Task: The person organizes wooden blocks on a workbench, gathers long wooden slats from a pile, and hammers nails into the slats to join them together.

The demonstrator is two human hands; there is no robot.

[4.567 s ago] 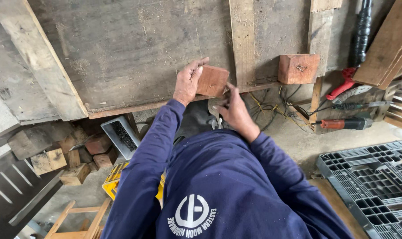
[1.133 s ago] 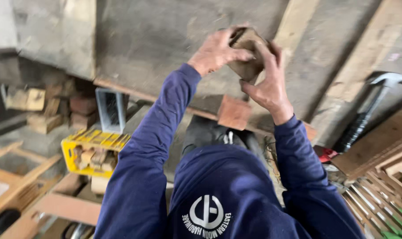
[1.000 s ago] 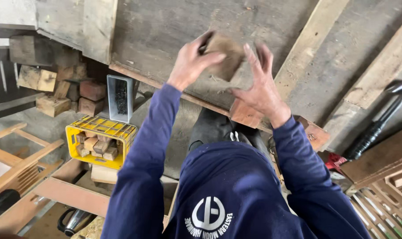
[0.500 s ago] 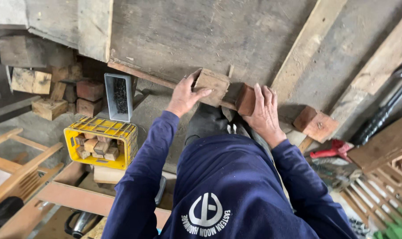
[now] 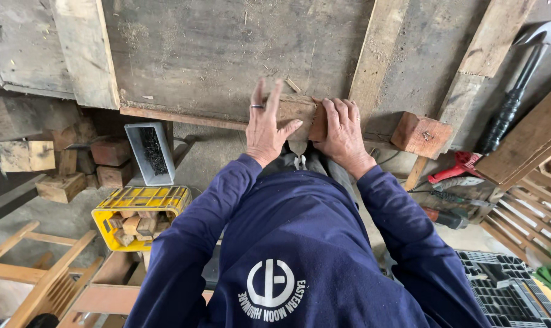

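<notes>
My left hand (image 5: 266, 124) lies flat on a pale wooden block (image 5: 298, 109) at the near edge of the big grey wooden panel (image 5: 227, 54), its fingers spread and a ring on one finger. My right hand (image 5: 342, 130) covers a reddish wooden block (image 5: 318, 124) that butts against the pale one's right side. Both blocks sit side by side along the panel's edge. Another reddish block (image 5: 421, 133) with a nail in its face stands further right on the same edge.
A hammer (image 5: 521, 73) lies on planks at the upper right. A yellow crate (image 5: 139, 215) of wood offcuts and a grey bin of nails (image 5: 151, 152) sit on the floor at left, beside loose blocks (image 5: 60, 185). Red tools (image 5: 460, 170) and a black plastic pallet (image 5: 506, 291) are at right.
Both hands carried the pale block down from over the panel and set it on the near edge beside the reddish block. My hands now press flat on the two blocks.
</notes>
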